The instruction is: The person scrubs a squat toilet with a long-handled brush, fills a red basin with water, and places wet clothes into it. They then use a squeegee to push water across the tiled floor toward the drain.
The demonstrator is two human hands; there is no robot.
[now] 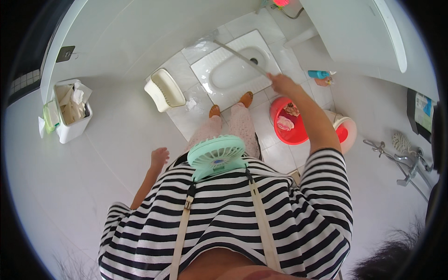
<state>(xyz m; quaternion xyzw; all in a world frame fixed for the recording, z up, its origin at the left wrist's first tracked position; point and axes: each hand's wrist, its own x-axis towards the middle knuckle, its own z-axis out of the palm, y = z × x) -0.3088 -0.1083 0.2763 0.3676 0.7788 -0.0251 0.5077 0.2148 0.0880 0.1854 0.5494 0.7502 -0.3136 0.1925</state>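
Observation:
My right hand (284,84) grips the end of a long pale handle (241,57), which reaches across the white ceramic squat toilet (231,73). The handle's far end is a blurred, pale head over wet floor tiles (201,45) at the toilet's far left corner, so I cannot tell its exact form. Lower down, my left hand (160,156) hangs free beside my hip, holding nothing, with its fingers a little bent. A mint-green fan (217,155) hangs from straps on my chest and covers part of my legs.
At my right stand a red basin (295,134) with cloths inside and a pale bucket (350,134). A cream plastic stool (162,89) lies tipped left of the toilet. A waste bin (75,127) holds paper. Shower fittings (407,162) jut from the right wall; bottles (318,74) stand near it.

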